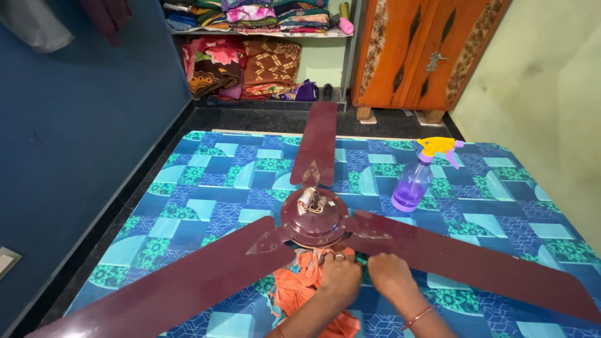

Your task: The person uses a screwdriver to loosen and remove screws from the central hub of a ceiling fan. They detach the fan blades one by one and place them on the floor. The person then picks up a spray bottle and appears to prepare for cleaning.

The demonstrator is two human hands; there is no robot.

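Left hand closed on orange cloth

Single view, head-worn camera. Looks steeply down and forward over the bed, near the ceiling fan lying on it. Far field reaches the shelves and wooden wardrobe at the opposite wall.

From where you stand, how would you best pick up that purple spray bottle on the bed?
Probably by the narrow neck just under the yellow trigger head of the spray bottle, coming from its near side. It stands upright and alone on the patterned sheet, beside a fan blade, so nothing blocks the reach.
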